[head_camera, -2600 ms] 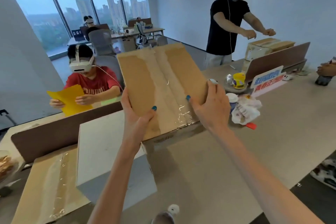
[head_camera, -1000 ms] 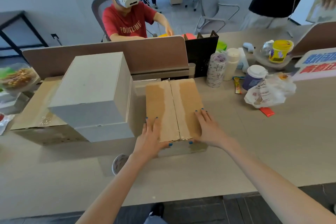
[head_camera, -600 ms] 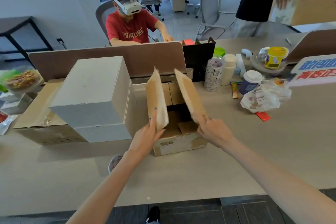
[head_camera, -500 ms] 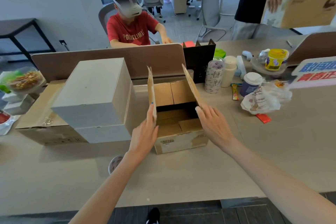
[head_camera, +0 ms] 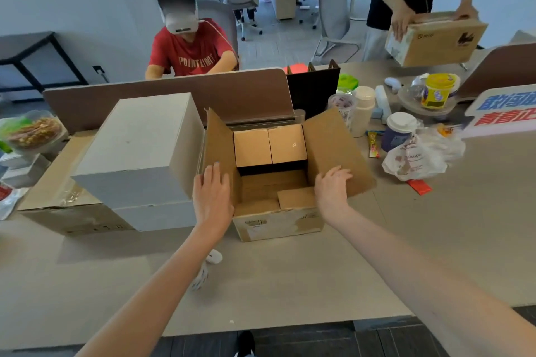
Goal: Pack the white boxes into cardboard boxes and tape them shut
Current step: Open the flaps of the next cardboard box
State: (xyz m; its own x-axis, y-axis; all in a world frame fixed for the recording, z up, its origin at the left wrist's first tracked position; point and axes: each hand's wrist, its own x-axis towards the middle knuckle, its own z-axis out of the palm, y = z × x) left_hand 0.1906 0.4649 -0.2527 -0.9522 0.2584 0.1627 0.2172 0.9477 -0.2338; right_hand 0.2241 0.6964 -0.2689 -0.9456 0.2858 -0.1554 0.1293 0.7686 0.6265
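An open cardboard box (head_camera: 278, 222) stands on the table in front of me, its inside holding nothing but its own bottom flaps. My left hand (head_camera: 213, 197) presses flat against the left flap (head_camera: 219, 142), which stands nearly upright. My right hand (head_camera: 332, 187) presses the right flap (head_camera: 336, 148) outward and down. A large white box (head_camera: 139, 148) sits just left of the cardboard box, on top of a second, taped cardboard box (head_camera: 66, 211).
A tape roll (head_camera: 340, 104), bottle, coffee cup (head_camera: 398, 130), plastic bag (head_camera: 420, 153) and sign crowd the table's right side. A desk divider (head_camera: 162, 95) runs behind the boxes. One person sits opposite; another stands at right holding a carton (head_camera: 435, 40). A food container (head_camera: 32, 130) lies far left.
The cardboard box was set down on the table closed; both hands then pulled its two top flaps up and spread them outward, so the box now stands open.
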